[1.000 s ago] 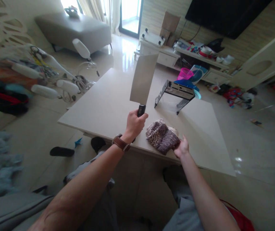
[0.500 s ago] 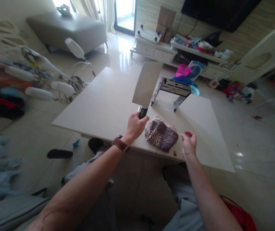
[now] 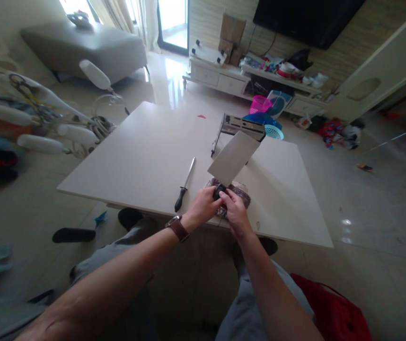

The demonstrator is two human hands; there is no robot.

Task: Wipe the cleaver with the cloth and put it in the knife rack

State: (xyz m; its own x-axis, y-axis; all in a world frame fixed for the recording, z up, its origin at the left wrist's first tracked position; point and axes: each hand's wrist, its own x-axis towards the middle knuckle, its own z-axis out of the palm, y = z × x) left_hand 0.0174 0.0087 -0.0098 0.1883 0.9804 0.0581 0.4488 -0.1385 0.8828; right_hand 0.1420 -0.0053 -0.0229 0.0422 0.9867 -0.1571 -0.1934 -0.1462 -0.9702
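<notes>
Left hand (image 3: 205, 204), wristwatch (image 3: 177, 227) on that arm, is closed around the black handle of a cleaver (image 3: 234, 158). Right hand (image 3: 236, 208) has thumb and fingers pressed on the same handle, next to the left. The cleaver is held at the near edge of the counter (image 3: 128, 161), broad blade tilted up and rightward. A folded leopard-print cloth (image 3: 243, 190) lies on the counter, partly hidden behind the right hand and handle. To the left, apart from both hands, lies a black-handled honing steel (image 3: 185, 184), tip pointing away. Beyond stands a black-and-silver stand (image 3: 240, 123), partly covered in view by the blade.

Step in hand, as judged: two-handed handling of the cleaver at its handle. The next move calls for a secure grip and fingers kept clear of the edge.

Markings: none legible on the blade; handle mostly covered. No brand readable on the far wall's television (image 3: 307, 19).
</notes>
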